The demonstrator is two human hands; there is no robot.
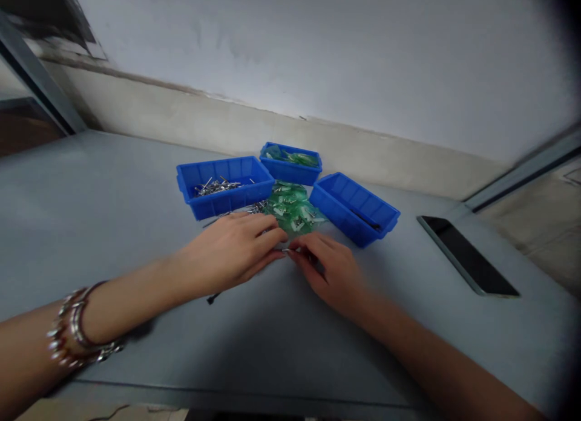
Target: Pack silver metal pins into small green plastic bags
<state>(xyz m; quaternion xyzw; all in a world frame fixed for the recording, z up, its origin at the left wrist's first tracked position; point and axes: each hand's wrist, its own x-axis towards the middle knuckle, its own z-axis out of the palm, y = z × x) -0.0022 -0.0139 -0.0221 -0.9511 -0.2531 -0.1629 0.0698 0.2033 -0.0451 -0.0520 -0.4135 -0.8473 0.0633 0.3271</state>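
Note:
My left hand (238, 245) and my right hand (333, 270) meet fingertip to fingertip just above the table, both in a pinch. Between them shows a small shiny metal piece (285, 250), too small to name. Just beyond the fingers lies a heap of small green plastic bags (293, 209) with metal parts inside. Loose thin metal pieces (256, 208) lie beside this heap, partly hidden behind my left hand. A small black-tipped thing (212, 299) pokes out below the left hand; most of it is covered.
Three blue bins stand at the back: the left bin (227, 198) holds metal pins, the middle bin (290, 172) green bags, the right bin (336, 212) a small dark item. A phone (469, 254) lies on the grey table (290, 360) at right. Behind rises a wall (318, 58).

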